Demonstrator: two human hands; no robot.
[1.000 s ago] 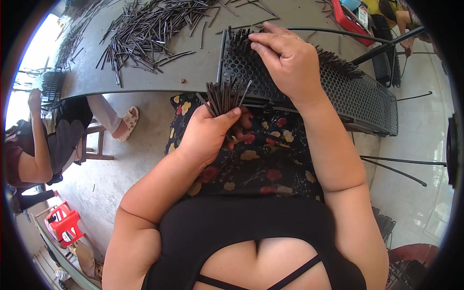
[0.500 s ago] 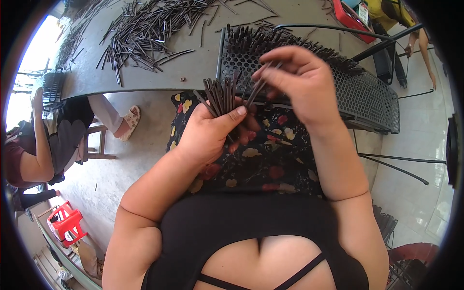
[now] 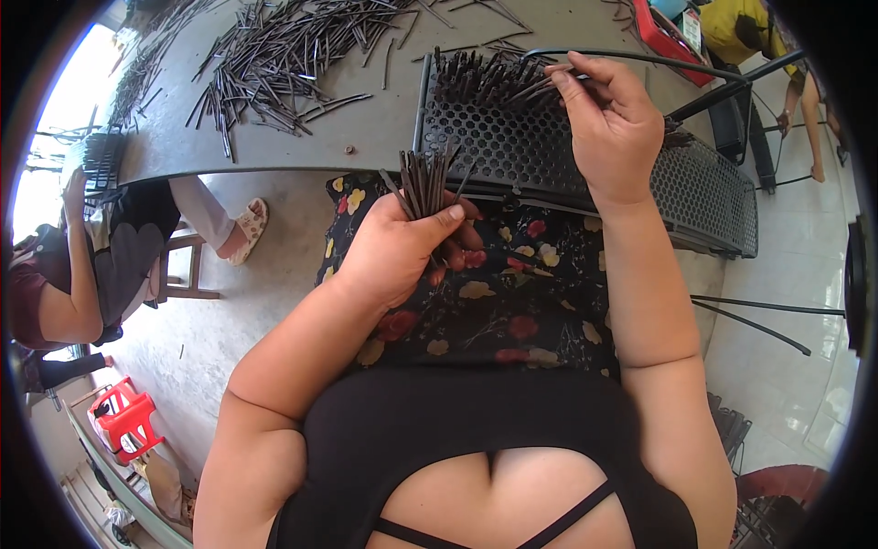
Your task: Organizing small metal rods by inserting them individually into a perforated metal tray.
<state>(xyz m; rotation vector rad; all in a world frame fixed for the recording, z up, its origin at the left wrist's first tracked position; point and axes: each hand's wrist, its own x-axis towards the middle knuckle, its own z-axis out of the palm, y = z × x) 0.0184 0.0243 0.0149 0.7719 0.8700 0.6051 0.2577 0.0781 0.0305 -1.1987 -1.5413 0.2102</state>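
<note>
My left hand [image 3: 402, 240] is closed around a bundle of thin dark sticks [image 3: 422, 183], their upper ends fanning out above the thumb. Beyond and to the right, my right hand [image 3: 619, 133] pinches a few similar sticks between thumb and fingertips. It is over a black perforated metal rack [image 3: 512, 145], close to the row of dark sticks [image 3: 480, 80] standing in the rack's holes along its far side. Whether the pinched sticks touch a hole cannot be made out.
Loose sticks [image 3: 283, 64] lie heaped on the grey table [image 3: 274, 151]. A red box [image 3: 666, 41] sits at the far right. At left, a seated person [image 3: 78, 265] is beside another rack [image 3: 102, 157]. A red plastic stool [image 3: 128, 421] stands on the floor.
My right hand has moved from beside the left-hand bundle up and to the right, over the rack's far side, with sticks in its fingers. My left hand has barely moved.
</note>
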